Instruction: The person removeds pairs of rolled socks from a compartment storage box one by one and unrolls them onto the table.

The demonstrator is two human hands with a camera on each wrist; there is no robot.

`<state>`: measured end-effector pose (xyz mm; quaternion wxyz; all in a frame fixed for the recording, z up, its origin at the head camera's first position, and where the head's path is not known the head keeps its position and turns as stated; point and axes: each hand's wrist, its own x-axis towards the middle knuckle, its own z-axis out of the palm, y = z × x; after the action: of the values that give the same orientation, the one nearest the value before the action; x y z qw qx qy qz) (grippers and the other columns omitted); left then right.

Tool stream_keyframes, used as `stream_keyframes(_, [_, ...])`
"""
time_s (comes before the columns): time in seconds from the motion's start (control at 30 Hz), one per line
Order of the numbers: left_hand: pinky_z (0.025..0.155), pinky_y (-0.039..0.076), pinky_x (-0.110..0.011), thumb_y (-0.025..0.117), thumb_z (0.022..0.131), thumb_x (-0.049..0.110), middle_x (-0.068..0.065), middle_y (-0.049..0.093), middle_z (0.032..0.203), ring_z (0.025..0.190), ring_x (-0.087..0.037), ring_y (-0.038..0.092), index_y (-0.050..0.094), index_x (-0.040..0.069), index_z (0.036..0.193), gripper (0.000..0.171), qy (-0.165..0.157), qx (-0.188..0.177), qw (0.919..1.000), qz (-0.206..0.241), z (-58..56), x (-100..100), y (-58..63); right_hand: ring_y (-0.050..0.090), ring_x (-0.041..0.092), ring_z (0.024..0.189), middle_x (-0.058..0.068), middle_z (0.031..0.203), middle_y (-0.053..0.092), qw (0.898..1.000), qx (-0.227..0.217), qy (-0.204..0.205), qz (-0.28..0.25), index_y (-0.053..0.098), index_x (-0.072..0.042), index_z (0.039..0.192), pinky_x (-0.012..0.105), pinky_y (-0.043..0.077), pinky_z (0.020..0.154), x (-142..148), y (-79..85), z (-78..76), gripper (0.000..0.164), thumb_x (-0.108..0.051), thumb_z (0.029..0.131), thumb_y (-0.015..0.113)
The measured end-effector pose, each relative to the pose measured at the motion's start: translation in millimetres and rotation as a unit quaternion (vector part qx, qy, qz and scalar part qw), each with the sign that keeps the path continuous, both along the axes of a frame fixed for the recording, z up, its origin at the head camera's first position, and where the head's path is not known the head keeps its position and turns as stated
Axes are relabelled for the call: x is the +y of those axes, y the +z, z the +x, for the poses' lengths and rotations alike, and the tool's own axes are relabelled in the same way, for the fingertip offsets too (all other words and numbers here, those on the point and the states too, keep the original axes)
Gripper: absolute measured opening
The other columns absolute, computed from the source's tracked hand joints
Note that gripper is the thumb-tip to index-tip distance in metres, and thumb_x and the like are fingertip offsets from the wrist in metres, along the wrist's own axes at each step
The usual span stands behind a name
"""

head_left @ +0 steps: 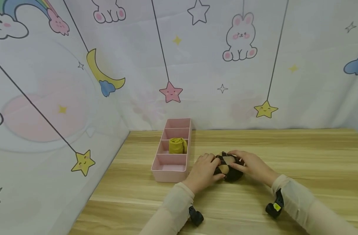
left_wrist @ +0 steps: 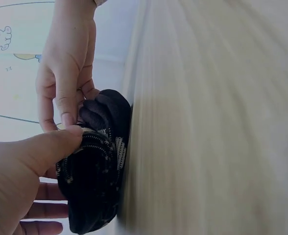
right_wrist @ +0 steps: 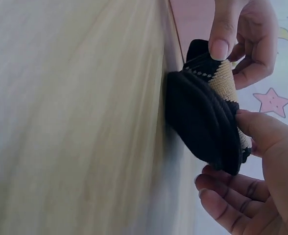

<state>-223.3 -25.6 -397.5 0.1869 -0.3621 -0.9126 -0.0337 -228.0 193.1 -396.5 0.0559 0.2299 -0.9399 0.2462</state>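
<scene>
A rolled black sock (head_left: 234,174) with a tan diamond pattern lies on the table, just right of the pink box. My left hand (head_left: 203,171) holds its left side, thumb near me and fingers across the top. From the right, my right hand (head_left: 255,165) grips the other side. In the left wrist view, the left thumb presses the roll's folded layers (left_wrist: 92,166), and the right hand (left_wrist: 68,63) pinches the far end. The right wrist view shows the dark folded end (right_wrist: 200,120) between the right thumb and fingers.
A long pink box (head_left: 170,177) with several compartments stands left of the hands. One compartment holds a rolled yellow cloth item (head_left: 176,146). The wooden table (head_left: 299,156) reaches back to a printed white curtain (head_left: 214,107).
</scene>
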Motion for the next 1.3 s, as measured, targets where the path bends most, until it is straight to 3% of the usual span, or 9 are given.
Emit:
stream_keyframes(0.17, [0.085,0.045,-0.028,0.067,0.087,0.044,0.005,0.059,0.096,0.091,-0.012,0.055,0.063,0.020,0.099,0.028,0.000,0.002,0.9999,0.015,-2.9,0.9,-3.6,0.061,0.014,0.080,0.012,0.103,0.066,1.000,-0.006,0.010,0.009,0.047,-0.005,0.138,0.028,0.050,0.065,4.1,-0.3,-1.2,0.054,-0.033,0.093,0.061])
stream_keyframes(0.43, [0.088,0.046,-0.029,0.068,0.088,0.040,0.005,0.062,0.100,0.095,-0.013,0.057,0.064,0.020,0.101,0.024,0.004,-0.004,0.9996,0.027,-5.2,2.3,-4.5,0.053,0.008,0.075,0.015,0.112,0.060,0.999,0.006,0.033,0.025,0.052,-0.012,0.136,0.024,0.045,0.062,8.0,0.3,-2.5,0.048,-0.028,0.092,0.064])
stream_keyframes(0.83, [0.091,0.045,-0.029,0.068,0.087,0.035,0.004,0.060,0.101,0.097,-0.014,0.056,0.064,0.022,0.103,0.021,-0.014,0.012,0.9994,0.028,-4.6,4.0,-2.9,0.049,0.004,0.070,0.013,0.106,0.060,0.999,0.016,0.041,0.028,0.060,-0.004,0.124,0.022,0.044,0.060,5.8,-0.2,-1.3,0.040,-0.025,0.089,0.067])
stream_keyframes(1.07, [0.094,0.043,-0.029,0.071,0.082,0.050,0.004,0.058,0.101,0.098,-0.013,0.055,0.061,0.020,0.107,0.040,-0.003,0.002,1.0000,0.008,-1.9,2.6,-0.9,0.053,0.010,0.075,0.010,0.098,0.061,0.998,0.035,0.016,0.046,0.062,-0.002,0.118,0.027,0.045,0.064,-4.4,1.7,6.0,0.039,-0.023,0.087,0.069])
stream_keyframes(1.3, [0.095,0.043,-0.028,0.076,0.078,0.046,0.004,0.060,0.102,0.101,-0.013,0.056,0.059,0.017,0.106,0.044,0.008,0.013,0.9997,-0.018,-3.1,2.2,-0.8,0.055,0.011,0.075,0.007,0.093,0.059,0.998,0.042,-0.001,0.047,0.063,-0.001,0.114,0.030,0.049,0.065,-13.1,1.5,13.6,0.037,-0.025,0.086,0.071])
